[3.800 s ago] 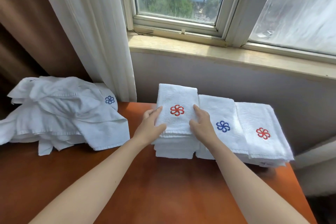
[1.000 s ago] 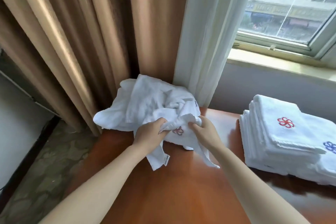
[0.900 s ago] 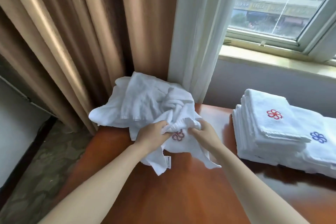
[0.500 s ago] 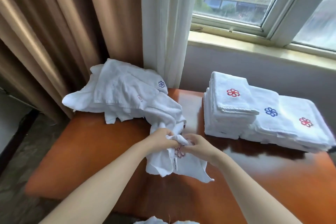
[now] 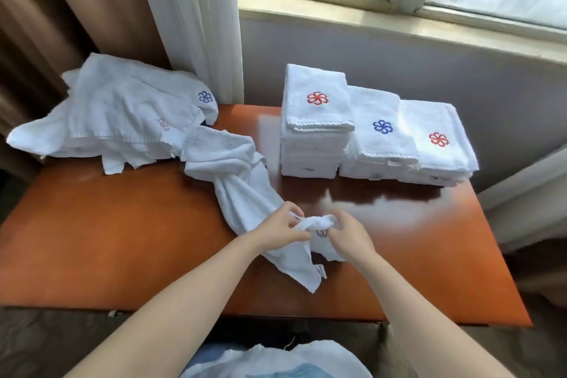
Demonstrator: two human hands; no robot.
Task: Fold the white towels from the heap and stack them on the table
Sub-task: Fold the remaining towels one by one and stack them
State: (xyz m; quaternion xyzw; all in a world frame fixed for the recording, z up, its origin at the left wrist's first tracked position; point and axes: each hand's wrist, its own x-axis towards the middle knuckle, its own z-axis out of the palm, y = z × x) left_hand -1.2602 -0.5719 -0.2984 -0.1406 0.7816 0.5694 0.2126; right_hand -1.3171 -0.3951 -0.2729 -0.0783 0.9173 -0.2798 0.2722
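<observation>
While the heap [image 5: 122, 110] lies behind, left grip [image 5: 276, 225] and right grip [image 5: 349, 236] both pinch one trailing towel [image 5: 245, 190].

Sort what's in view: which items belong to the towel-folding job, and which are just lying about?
Job:
- left hand and right hand, both gripping one towel
- unfolded heap
- three folded stacks
- table

Lying about:
- brown curtain
- sheer curtain
- windowsill
- white cloth at the bottom edge
</observation>
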